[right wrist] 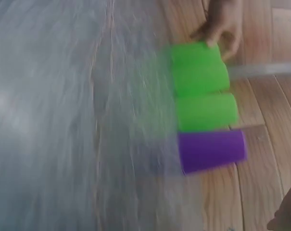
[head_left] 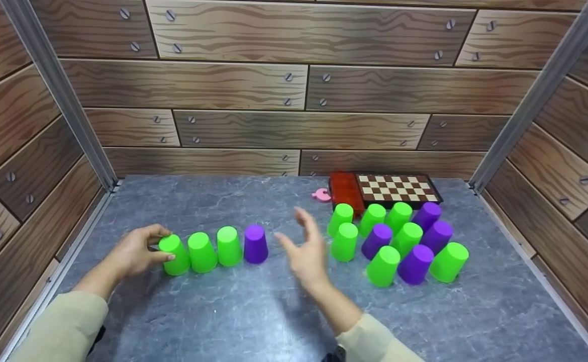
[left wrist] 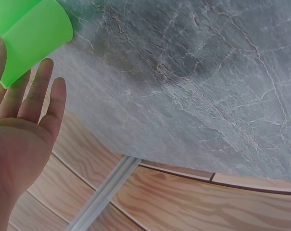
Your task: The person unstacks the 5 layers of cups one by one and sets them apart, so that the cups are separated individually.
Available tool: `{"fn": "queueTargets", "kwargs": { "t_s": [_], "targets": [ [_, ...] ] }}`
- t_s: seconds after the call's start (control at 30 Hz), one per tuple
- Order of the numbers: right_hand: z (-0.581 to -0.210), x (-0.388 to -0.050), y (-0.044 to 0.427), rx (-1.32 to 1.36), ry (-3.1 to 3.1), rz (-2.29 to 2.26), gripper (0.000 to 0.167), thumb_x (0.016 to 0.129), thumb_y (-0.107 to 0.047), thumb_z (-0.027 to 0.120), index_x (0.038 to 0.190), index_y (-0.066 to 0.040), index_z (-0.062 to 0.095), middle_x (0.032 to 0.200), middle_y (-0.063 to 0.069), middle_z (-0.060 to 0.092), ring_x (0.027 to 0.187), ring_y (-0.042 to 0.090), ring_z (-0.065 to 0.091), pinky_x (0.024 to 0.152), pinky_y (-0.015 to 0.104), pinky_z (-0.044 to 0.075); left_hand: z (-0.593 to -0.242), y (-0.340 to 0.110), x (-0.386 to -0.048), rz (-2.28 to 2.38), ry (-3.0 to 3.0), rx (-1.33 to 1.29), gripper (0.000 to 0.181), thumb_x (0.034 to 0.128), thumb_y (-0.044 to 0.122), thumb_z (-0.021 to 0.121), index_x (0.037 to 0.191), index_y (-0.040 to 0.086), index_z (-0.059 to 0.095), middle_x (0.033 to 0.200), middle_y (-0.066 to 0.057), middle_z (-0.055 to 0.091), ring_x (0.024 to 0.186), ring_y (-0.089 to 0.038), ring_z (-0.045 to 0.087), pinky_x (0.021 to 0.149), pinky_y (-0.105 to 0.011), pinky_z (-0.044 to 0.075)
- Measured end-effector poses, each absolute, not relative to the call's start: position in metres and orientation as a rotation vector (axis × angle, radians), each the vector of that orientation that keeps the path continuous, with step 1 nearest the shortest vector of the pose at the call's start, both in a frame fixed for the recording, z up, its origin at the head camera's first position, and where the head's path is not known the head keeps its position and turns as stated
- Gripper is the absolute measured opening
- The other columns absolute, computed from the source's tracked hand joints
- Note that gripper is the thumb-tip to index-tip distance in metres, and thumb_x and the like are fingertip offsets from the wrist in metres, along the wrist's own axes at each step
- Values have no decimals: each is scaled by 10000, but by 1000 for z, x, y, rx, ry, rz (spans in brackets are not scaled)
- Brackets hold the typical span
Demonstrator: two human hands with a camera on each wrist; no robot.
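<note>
At the left end of a row of upside-down cups, my left hand [head_left: 135,251] holds a green cup [head_left: 175,255] between thumb and fingers. The left wrist view shows the fingers [left wrist: 38,91] along the side of that cup [left wrist: 42,36]. To its right stand a second green cup [head_left: 202,253], a third green cup [head_left: 229,246] and a purple cup [head_left: 256,244]. My right hand [head_left: 308,256] is in the air just right of the purple cup, thumb and fingers spread, holding nothing. The right wrist view is blurred, with the purple cup [right wrist: 212,150] nearest that hand.
On the right stands a cluster of several upside-down cups, green [head_left: 383,266] and purple [head_left: 415,265]. Behind them lie a checkered board [head_left: 399,189], a reddish-brown box [head_left: 345,191] and a small pink item [head_left: 321,195]. Wood-patterned walls [head_left: 254,128] enclose the grey marbled table [head_left: 213,317].
</note>
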State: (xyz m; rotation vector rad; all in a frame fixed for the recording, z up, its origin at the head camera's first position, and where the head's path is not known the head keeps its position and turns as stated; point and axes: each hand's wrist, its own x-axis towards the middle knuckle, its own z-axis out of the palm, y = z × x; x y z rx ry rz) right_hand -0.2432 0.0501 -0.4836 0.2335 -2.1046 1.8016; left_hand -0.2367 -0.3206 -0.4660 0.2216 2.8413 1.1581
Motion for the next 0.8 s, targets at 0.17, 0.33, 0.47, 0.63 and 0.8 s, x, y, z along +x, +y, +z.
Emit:
{"fn": "queueTargets", "kwargs": {
  "t_s": [0.17, 0.33, 0.47, 0.63, 0.8],
  "targets": [
    [-500, -251, 18, 203, -2220, 1851, 682, 864, -73, 874, 1475, -39, 572, 1462, 215, 605, 1399, 410, 528, 1233, 540, 370, -466, -320, -237, 1157, 2837, 209, 475, 880, 104, 883, 1279, -27, 661, 1294, -266, 697, 1220, -458, 661, 961, -542, 598],
    [-516, -257, -1, 121, -2308, 1853, 666, 860, -35, 868, 1462, -36, 582, 1422, 215, 628, 1371, 425, 552, 1197, 557, 414, -467, -319, -237, 1151, 2838, 198, 468, 890, 113, 878, 1285, -12, 660, 1310, -254, 695, 1235, -443, 660, 952, -518, 608],
    [-522, -260, -7, 108, -2326, 1865, 663, 860, 1, 847, 1461, -63, 574, 1406, 178, 635, 1365, 414, 558, 1175, 572, 434, -467, -318, -237, 1159, 2834, 189, 454, 898, 104, 869, 1284, -8, 658, 1316, -247, 693, 1246, -437, 656, 953, -510, 608],
    [-528, -261, -11, 125, -2315, 1864, 631, 850, 29, 845, 1415, -98, 594, 1359, 151, 662, 1339, 398, 578, 1164, 579, 444, -466, -318, -236, 1164, 2829, 191, 453, 898, 98, 868, 1282, -15, 657, 1308, -252, 693, 1240, -445, 655, 951, -520, 606],
    [-533, -261, -13, 116, -2302, 1867, 589, 854, 30, 848, 1376, -95, 604, 1298, 128, 683, 1296, 371, 605, 1146, 563, 465, -467, -320, -236, 1168, 2823, 188, 462, 897, 101, 869, 1286, -22, 654, 1309, -259, 690, 1236, -449, 656, 949, -524, 607]
  ]
}}
